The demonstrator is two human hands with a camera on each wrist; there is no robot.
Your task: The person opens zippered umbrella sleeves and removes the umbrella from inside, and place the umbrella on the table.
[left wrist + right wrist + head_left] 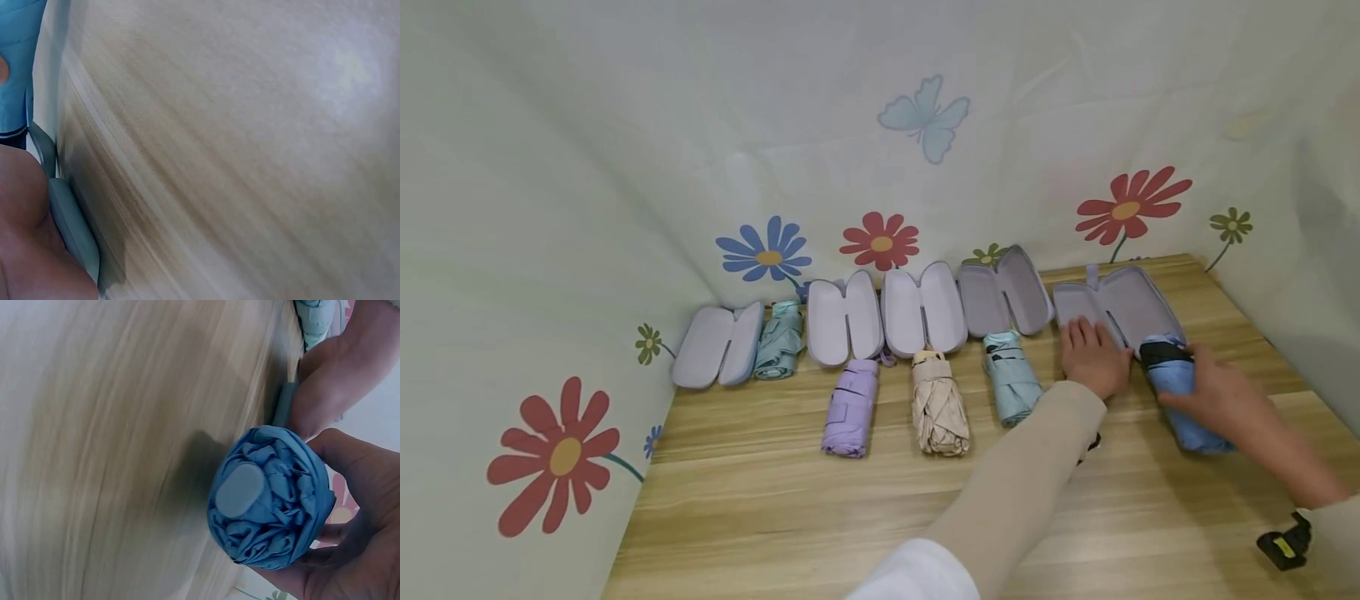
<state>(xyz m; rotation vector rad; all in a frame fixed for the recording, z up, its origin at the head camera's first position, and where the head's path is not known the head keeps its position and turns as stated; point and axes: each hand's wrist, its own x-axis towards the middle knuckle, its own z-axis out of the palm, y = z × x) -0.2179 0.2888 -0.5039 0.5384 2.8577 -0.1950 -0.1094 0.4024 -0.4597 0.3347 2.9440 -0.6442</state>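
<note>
My right hand (1228, 400) grips a folded blue umbrella (1182, 417) by its sides, thumb to the left. Its black-banded end overlaps the near edge of an opened grey hard case (1138, 304) in the head view. The umbrella's crumpled end with a pale oval cap (240, 490) faces the right wrist camera. My left hand (1093, 362) rests on the left half of that case, fingers laid over its inside. In the left wrist view, the left hand (25, 225) sits against the case's outer edge (75, 228), below part of the blue umbrella (17, 69).
Several more opened cases (923, 312) line the back wall. Lying before them are folded umbrellas in purple (852, 408), beige (940, 404) and teal (1011, 379). Another teal umbrella (780, 342) is between two cases at left. Wooden tabletop (760, 500) spreads in front.
</note>
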